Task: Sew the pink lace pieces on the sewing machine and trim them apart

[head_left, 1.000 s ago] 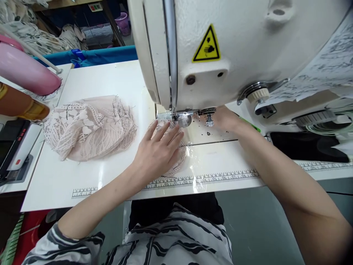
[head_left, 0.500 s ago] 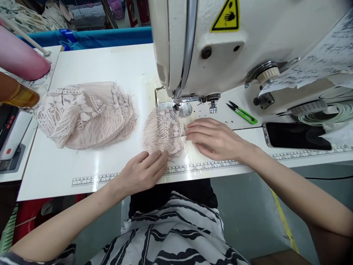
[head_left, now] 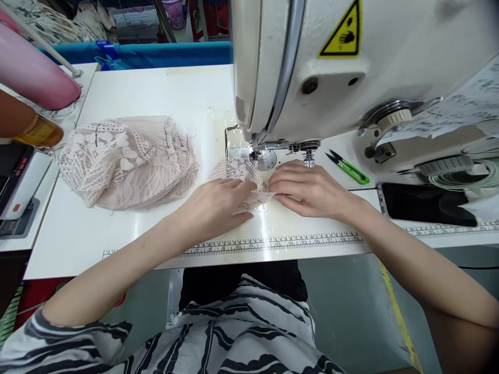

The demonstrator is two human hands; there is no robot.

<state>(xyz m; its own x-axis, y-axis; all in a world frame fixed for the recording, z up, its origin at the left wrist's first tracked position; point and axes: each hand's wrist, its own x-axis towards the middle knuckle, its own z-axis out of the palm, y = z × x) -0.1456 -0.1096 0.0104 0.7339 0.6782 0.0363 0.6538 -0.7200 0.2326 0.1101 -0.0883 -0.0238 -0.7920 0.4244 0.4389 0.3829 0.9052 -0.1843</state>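
Lying between the two hands, the lace (head_left: 237,168) is spreading from the presser foot (head_left: 255,155) toward the front edge of the table (head_left: 163,93). The left hand (head_left: 220,202) is the closer one, covering the lace's near side with bent fingers; whether they are gripping, I cannot tell. The right hand (head_left: 307,188), coming in from the right, is pinching a sheer corner between thumb and fingers. With so much being covered, the long axis is not showing. A bundle (head_left: 128,163) is resting toward the left edge.
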